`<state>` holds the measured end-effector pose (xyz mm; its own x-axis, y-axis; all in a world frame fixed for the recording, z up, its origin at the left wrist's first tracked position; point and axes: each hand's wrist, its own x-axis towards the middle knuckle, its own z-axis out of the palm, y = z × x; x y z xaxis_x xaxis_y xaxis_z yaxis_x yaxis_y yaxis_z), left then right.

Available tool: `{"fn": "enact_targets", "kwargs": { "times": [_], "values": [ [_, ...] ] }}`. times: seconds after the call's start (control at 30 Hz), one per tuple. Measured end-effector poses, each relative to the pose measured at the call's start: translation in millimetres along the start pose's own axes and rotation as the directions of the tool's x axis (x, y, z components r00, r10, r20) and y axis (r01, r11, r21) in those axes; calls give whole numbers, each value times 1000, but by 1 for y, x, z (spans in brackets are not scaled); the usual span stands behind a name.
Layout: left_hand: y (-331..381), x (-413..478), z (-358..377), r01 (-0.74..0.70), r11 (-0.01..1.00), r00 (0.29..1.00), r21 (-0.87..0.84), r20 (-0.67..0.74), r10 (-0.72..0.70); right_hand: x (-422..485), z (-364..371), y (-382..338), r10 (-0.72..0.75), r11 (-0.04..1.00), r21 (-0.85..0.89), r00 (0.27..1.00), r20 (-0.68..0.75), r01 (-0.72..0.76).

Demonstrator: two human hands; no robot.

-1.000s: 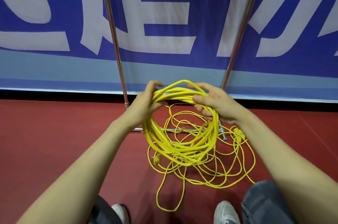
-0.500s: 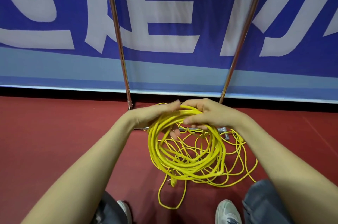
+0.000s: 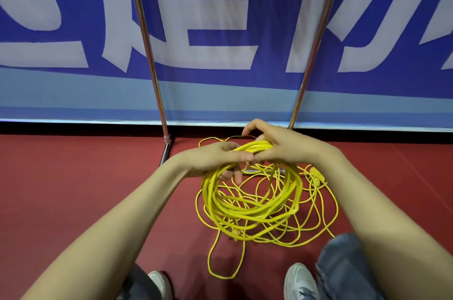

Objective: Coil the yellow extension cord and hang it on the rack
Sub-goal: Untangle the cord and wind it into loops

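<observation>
1. A blue banner [image 3: 220, 30] with large white characters fills the background, with a pale blue band along its foot.
2. The red floor [image 3: 73, 189] stretches from the banner to the person's feet.
3. The rack [image 3: 147, 54] stands before the banner. Two chrome uprights rise out of view, and a low bar lies on the floor behind the cord.
4. The yellow extension cord [image 3: 255, 147] is partly gathered into a thick coil. The coil's top is lifted between the hands, and its lower part hangs down to the floor. Loose strands sprawl on the floor under and around it, in front of the rack.
5. The left grip [image 3: 215, 157] is clenched around the coil's top, fingers curled beneath the bundle.
6. The right grip [image 3: 282, 145], touching the left, grasps the same bundle, thumb and forefinger raised above it.
7. Jeans [image 3: 343, 263] and pale shoes [image 3: 299, 280] show at the bottom edge.
8. A yellow socket end [image 3: 316, 174] lies on the floor to the right of the coil.
</observation>
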<state>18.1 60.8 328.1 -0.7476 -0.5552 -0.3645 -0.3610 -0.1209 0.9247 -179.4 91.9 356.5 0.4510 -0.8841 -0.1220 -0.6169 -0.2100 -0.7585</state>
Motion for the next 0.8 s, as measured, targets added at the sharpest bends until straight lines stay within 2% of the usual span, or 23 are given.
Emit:
{"fn": "enact_targets", "kwargs": {
  "times": [0.1, 0.3, 0.33, 0.4, 0.47, 0.6, 0.7, 0.8],
  "values": [
    [-2, 3, 0, -29, 1000, 999, -5, 16, 29, 1, 1, 6, 11, 1000, -15, 999, -30, -11],
    [-9, -2, -10, -169, 980, 976, -109, -157, 150, 7, 7, 21, -53, 998, -29, 980, -194, 48],
    [-7, -4, -14, -188, 974, 969, -124, -183, 164, 5, 7, 26, -36, 999, -5, 982, -186, 35],
    [-4, -11, -25, -208, 968, 957, -138, -234, 173, 3, 5, 39, 26, 988, 155, 986, -167, 0],
    [-2, -18, -35, -216, 972, 950, -95, -251, 187, 4, 5, 47, 23, 967, 255, 988, -156, 18],
    [3, -28, -41, -210, 976, 939, 49, -268, 216, 12, 12, 45, 1, 995, 100, 988, -152, 15],
    [5, -31, -40, -157, 970, 930, 186, -304, 209, 13, 9, 43, -26, 985, -175, 987, -157, -1],
    [3, -31, -38, -123, 948, 917, 295, -330, 222, 14, 0, 39, -54, 911, -412, 986, -158, -16]
  ]
}}
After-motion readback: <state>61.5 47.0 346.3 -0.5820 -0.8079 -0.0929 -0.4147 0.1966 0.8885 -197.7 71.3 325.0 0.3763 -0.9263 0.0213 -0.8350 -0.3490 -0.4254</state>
